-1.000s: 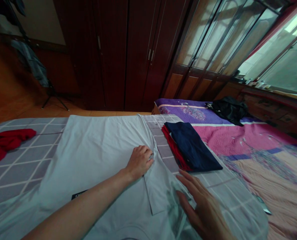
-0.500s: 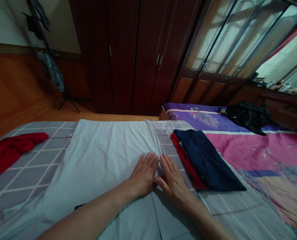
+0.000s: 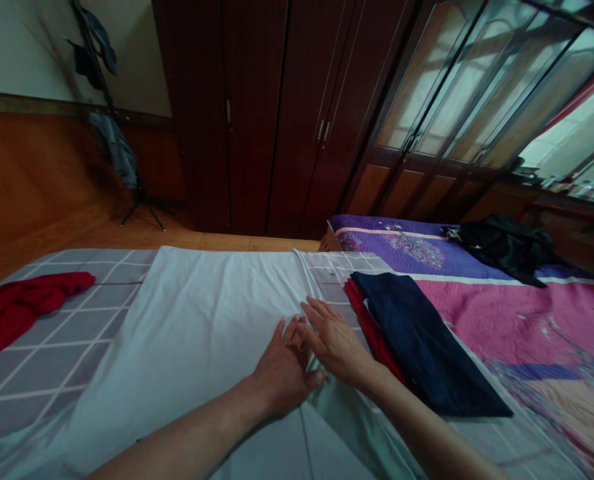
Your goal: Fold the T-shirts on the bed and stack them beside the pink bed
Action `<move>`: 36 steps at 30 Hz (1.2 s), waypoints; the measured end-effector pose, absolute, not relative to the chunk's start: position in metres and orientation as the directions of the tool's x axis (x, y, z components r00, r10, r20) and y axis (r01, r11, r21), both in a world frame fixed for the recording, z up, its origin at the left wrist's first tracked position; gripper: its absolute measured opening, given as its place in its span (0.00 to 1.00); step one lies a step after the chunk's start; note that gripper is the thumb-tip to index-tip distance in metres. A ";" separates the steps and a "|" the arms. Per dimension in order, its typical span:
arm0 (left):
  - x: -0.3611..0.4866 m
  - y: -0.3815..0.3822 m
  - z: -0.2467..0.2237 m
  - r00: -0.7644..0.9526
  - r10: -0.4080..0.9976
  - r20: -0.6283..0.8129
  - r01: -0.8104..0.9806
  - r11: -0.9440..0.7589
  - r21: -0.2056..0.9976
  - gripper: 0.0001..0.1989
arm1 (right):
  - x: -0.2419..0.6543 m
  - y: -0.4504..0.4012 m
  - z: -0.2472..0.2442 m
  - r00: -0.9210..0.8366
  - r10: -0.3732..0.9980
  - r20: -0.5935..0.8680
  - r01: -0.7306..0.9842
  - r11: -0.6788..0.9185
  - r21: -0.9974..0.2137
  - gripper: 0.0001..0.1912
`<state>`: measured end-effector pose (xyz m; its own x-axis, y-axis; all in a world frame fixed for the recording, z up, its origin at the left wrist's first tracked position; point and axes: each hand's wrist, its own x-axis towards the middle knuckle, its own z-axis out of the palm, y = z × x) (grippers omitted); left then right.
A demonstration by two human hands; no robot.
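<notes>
A white garment [image 3: 191, 340], perhaps a T-shirt, lies spread over the grey checked bed, its kind not certain. My left hand [image 3: 284, 370] rests on its right part, fingers apart and thumb out to the right. Just beyond, my right hand [image 3: 334, 340] lies across the fingertips of my left with its own fingers stretched out, near the garment's right edge. A raised fold of cloth shows beside my left thumb. To the right of my hands is a folded navy garment [image 3: 427, 340] on top of a folded red one [image 3: 369, 327].
A crumpled red cloth [image 3: 31, 300] lies on the left of the checked bedsheet [image 3: 101, 313]. A second bed with a purple and pink cover [image 3: 477, 300] adjoins at right, bearing a black garment [image 3: 507, 243]. Behind stand a dark wardrobe [image 3: 257, 133] and a coat stand [image 3: 107, 93].
My right hand has shifted left and now overlaps my left fingertips. My left hand has turned, its fingers spreading and thumb moving out. The view has tilted up slightly.
</notes>
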<state>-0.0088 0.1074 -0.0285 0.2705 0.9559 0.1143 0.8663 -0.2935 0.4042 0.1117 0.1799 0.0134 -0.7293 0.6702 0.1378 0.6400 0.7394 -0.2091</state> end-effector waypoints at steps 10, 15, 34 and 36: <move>-0.011 0.109 -0.022 0.253 0.968 0.008 0.851 -0.226 0.473 0.34 | 0.027 0.329 -0.017 -0.500 0.863 0.070 0.847 0.504 -0.169 0.25; -0.012 0.113 -0.022 0.276 0.960 -0.053 0.833 -0.212 0.511 0.36 | 0.033 0.383 -0.023 -0.341 0.934 0.103 0.915 0.355 -0.192 0.23; -0.012 0.128 -0.067 0.314 0.942 0.116 0.890 -0.335 0.310 0.25 | 0.018 0.437 -0.042 -0.310 0.943 0.120 0.926 0.328 -0.188 0.20; -0.012 0.128 -0.065 0.304 0.943 0.131 0.890 -0.331 0.313 0.25 | 0.018 0.431 -0.039 -0.351 0.923 0.155 0.908 0.376 -0.182 0.25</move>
